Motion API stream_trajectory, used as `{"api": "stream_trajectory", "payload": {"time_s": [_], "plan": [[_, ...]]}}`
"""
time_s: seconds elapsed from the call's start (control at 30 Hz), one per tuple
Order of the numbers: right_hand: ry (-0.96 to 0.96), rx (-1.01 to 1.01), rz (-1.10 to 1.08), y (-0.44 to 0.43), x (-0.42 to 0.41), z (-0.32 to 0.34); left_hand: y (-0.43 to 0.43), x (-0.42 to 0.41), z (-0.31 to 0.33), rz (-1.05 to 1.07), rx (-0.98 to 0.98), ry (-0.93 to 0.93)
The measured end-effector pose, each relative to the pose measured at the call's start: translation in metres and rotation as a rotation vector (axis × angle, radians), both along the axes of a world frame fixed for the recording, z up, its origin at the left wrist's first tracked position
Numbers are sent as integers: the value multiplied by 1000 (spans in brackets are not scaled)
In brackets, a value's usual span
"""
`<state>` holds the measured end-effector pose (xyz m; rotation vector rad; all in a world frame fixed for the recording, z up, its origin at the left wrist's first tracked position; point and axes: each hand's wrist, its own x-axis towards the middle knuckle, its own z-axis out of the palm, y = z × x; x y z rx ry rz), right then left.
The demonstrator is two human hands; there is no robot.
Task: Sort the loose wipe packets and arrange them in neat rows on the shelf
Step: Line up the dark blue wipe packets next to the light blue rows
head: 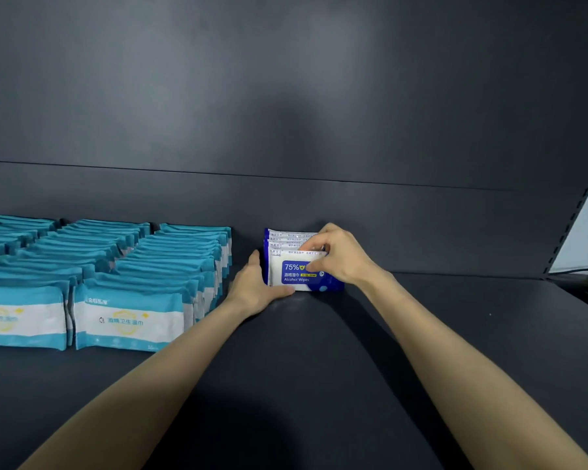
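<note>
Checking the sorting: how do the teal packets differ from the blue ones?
The teal packets fill several long rows on the shelf; the blue packets form one short row. The teal packets stand untouched; the left hand presses and the right hand pinches the blue packets. Both kinds stand upright, fronts forward.

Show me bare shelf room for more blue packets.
Bare shelf runs from the blue alcohol wipe packets right to the slotted upright, and in front of them. Teal packet rows crowd the left; the left hand fills the gap between.

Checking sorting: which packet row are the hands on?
The short navy-and-white plastic packet row, right of the long teal rows; left hand touches, right hand grips it.
</note>
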<state>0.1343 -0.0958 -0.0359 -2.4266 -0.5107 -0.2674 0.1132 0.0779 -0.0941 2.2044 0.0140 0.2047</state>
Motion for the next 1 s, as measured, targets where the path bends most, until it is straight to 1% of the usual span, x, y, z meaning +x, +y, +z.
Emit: {"api": "stream_trajectory", "payload": {"time_s": [0.03, 0.13, 0.17, 0.2, 0.3, 0.37, 0.53, 0.8, 1.0], "plan": [[-38, -30, -3, 1, 2, -2, 0, 2, -2, 8, -6, -16], [-242, -198, -62, 3, 1, -4, -1, 7, -5, 12, 24, -57], [-271, -235, -79, 2, 0, -5, -1, 8, -5, 12, 43, -58], [-256, -267, -86, -1, 0, -5, -1, 9, -6, 10, 54, -56], [-113, -402, -73, -11, -1, -7, -1, 12, -6, 7, 65, -42], [-71, -476, -71, -15, 0, -11, 0, 15, -7, -6, 77, -19], [-60, -498, -76, -13, 2, -14, 2, 21, -9, -65, 73, 53], [-46, -504, -100, -9, 3, -14, 0, 19, -3, -26, 101, 73], [-50, -536, -121, -6, 1, -12, 4, 23, -5, -56, -41, 115]]}}
